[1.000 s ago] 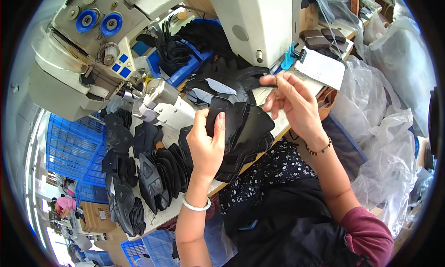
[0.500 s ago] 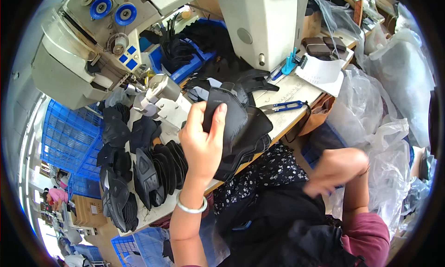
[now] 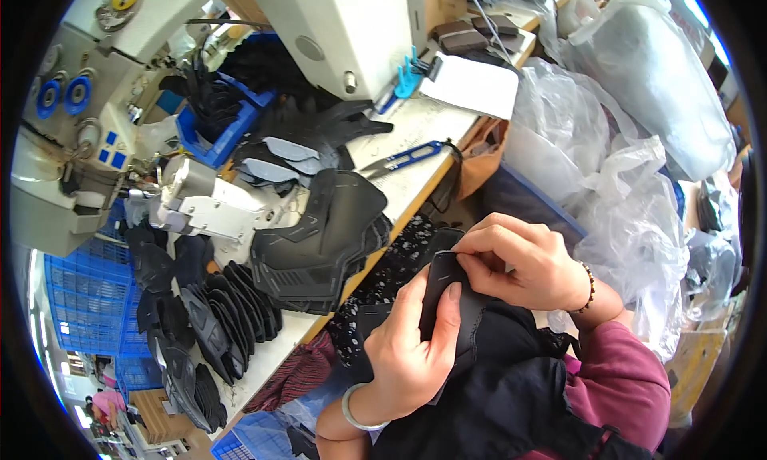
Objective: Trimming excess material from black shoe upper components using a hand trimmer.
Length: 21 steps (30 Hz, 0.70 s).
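Note:
Above my lap, my left hand (image 3: 411, 340) grips a black shoe-upper piece (image 3: 444, 278) between thumb and fingers. The piece is folded or layered, with short stitch marks near its top edge. At its upper right corner, my right hand (image 3: 519, 260) pinches with thumb and forefinger; whether a thread or only the edge lies in the pinch is too small to tell. A stack of similar black pieces (image 3: 319, 244) lies at the table's front edge, left of my hands. Behind it are thread snips (image 3: 407, 157) with blue handles.
A sewing machine (image 3: 319, 37) stands at the back, its arm (image 3: 192, 200) near the stack. More black pieces (image 3: 232, 316) stand in rows at the left. A blue bin (image 3: 212, 144) holds dark parts. Clear plastic bags (image 3: 623, 228) fill the right side; white paper (image 3: 471, 85) lies on the table.
My left hand has brought the black piece from over the table down toward my lap. My right hand has moved in from the right and met its corner. The view has shifted right.

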Available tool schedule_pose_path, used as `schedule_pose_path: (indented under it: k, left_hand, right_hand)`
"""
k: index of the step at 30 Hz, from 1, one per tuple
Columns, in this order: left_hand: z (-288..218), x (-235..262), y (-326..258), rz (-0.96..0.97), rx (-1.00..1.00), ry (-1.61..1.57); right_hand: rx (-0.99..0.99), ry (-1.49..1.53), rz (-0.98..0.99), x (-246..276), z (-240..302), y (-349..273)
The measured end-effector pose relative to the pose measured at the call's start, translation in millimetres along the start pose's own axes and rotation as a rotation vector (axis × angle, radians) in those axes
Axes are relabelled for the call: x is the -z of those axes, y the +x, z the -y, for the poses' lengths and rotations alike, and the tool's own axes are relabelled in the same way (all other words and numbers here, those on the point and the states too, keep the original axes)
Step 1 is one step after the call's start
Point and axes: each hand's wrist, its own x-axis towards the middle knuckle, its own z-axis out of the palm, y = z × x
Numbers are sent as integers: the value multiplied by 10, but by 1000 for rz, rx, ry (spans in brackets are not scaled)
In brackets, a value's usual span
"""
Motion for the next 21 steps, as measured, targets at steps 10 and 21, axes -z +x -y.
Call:
schedule_pose_path:
  k: [10, 21]
  left_hand:
    - [439, -304, -136, 255, 621, -601]
    - [673, -323, -184, 293, 670, -572]
  right_hand:
    - [-446, -144, -423, 170, -743, -377]
    - [-479, 126, 224, -237, -547, -397]
